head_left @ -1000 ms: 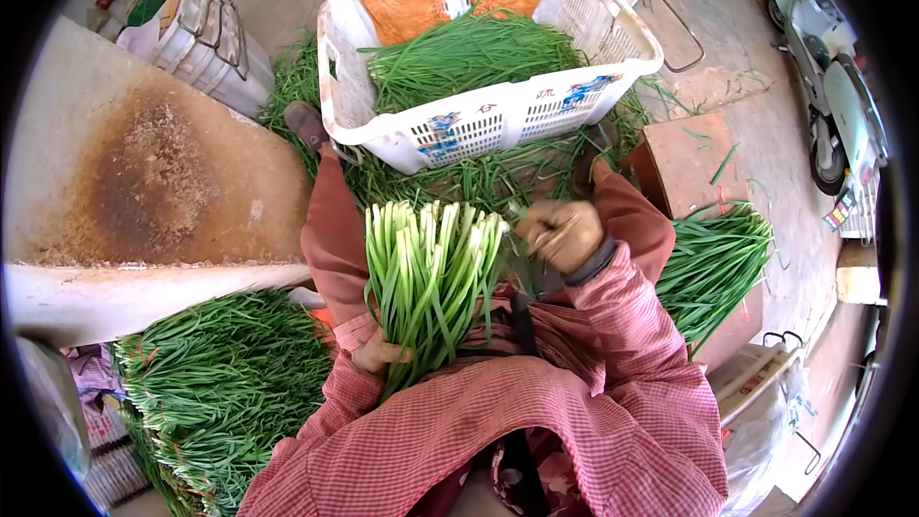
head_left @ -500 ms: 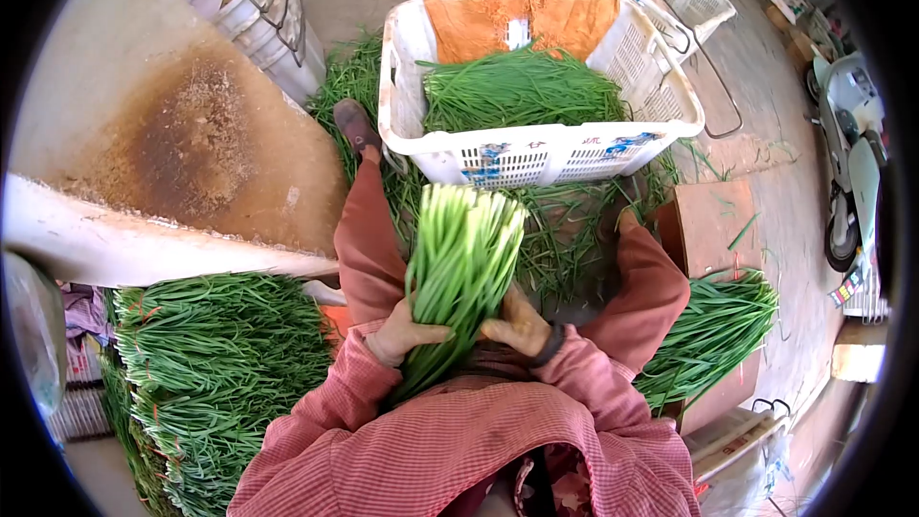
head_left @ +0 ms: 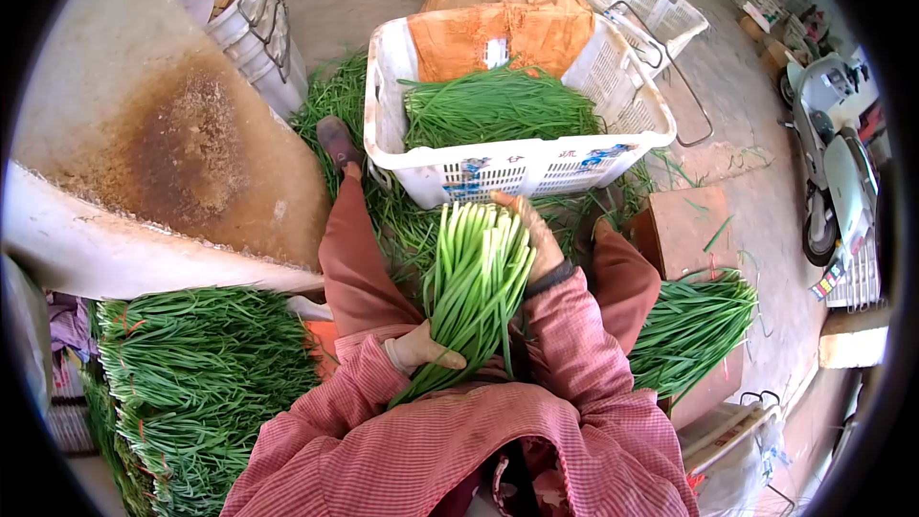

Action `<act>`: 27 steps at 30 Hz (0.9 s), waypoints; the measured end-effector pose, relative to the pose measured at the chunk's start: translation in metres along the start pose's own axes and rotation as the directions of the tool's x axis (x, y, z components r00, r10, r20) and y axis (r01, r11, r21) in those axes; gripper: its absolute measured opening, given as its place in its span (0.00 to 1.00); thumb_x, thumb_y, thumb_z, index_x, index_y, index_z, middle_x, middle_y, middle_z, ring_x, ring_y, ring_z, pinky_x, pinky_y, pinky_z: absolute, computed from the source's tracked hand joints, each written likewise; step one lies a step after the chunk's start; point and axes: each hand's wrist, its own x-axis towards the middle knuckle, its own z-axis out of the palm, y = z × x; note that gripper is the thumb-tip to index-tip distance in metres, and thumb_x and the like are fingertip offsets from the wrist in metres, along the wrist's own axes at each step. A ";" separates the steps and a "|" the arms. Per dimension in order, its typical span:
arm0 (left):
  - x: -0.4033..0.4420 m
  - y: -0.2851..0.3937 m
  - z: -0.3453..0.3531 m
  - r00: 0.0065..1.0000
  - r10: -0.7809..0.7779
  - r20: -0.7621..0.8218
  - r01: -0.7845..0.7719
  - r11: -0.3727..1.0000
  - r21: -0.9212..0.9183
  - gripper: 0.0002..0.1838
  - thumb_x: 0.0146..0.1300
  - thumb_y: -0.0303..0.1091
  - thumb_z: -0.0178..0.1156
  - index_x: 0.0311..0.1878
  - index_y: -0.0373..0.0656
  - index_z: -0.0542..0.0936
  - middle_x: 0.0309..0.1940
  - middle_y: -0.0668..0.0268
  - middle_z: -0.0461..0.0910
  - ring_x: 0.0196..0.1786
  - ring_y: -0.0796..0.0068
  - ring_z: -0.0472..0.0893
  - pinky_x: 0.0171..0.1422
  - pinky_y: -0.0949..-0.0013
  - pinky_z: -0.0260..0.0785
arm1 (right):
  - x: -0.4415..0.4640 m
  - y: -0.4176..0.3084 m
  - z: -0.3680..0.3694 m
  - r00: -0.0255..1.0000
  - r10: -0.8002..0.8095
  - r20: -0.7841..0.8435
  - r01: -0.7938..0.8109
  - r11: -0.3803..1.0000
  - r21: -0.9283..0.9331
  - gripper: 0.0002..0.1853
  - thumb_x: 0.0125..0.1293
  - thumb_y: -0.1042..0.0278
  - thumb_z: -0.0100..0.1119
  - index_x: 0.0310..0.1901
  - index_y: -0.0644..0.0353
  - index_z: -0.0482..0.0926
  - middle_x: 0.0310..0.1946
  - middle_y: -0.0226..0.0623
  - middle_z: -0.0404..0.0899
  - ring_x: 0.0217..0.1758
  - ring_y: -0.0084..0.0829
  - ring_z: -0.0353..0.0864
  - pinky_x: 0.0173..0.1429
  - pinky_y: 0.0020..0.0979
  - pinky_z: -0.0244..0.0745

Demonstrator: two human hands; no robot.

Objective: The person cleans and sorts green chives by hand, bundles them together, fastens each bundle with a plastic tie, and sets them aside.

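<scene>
A bunch of long green stalks point(head_left: 469, 278) with pale cut ends stands upright over my lap, the ends pointing away from me. My left hand point(head_left: 421, 348) is wrapped round its lower left side, with the thumb across the front. Against the upper right side, near the pale ends, rests my right hand point(head_left: 536, 237), its fingers curved round the edge of the bunch. Beyond it, a white plastic basket point(head_left: 421, 172) with an orange lining holds more green stalks point(head_left: 498, 107).
Bundled greens point(head_left: 206, 383) are piled at my left, below a stained slab point(head_left: 191, 144). At my right, another bunch point(head_left: 694, 325) lies on a brown box point(head_left: 694, 220). Loose stalks litter the floor. A scooter point(head_left: 831, 163) stands far right.
My right hand first came down from the right to the bunch's lower part, then moved up to its side near the pale ends. My left hand has kept hold of the bunch.
</scene>
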 end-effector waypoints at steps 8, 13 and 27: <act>-0.011 0.007 -0.001 0.996 -0.076 0.053 0.074 0.997 0.035 0.37 0.44 0.30 0.66 0.59 0.40 0.61 0.53 0.65 0.67 0.54 0.72 0.65 0.58 0.68 0.57 | 0.002 -0.064 -0.025 0.819 -0.433 -0.376 0.404 0.901 -0.158 0.15 0.61 0.57 0.50 0.20 0.54 0.70 0.08 0.20 0.56 0.09 0.16 0.51 0.15 0.19 0.45; -0.005 0.004 -0.004 0.998 -0.007 0.062 0.013 0.996 -0.091 0.36 0.42 0.26 0.65 0.58 0.40 0.62 0.53 0.62 0.67 0.54 0.70 0.67 0.58 0.68 0.59 | -0.056 -0.079 0.007 0.733 -0.617 0.287 0.529 0.251 -0.811 0.12 0.55 0.61 0.58 0.38 0.57 0.77 0.26 0.30 0.74 0.25 0.20 0.68 0.30 0.23 0.67; -0.032 0.007 -0.008 0.995 -0.047 -0.086 0.038 0.994 -0.104 0.31 0.36 0.28 0.63 0.50 0.35 0.69 0.41 0.59 0.75 0.42 0.67 0.74 0.48 0.69 0.67 | -0.018 -0.077 -0.049 0.773 -0.522 0.361 0.302 -0.197 -0.933 0.25 0.55 0.54 0.57 0.47 0.66 0.69 0.41 0.47 0.74 0.42 0.37 0.73 0.47 0.37 0.68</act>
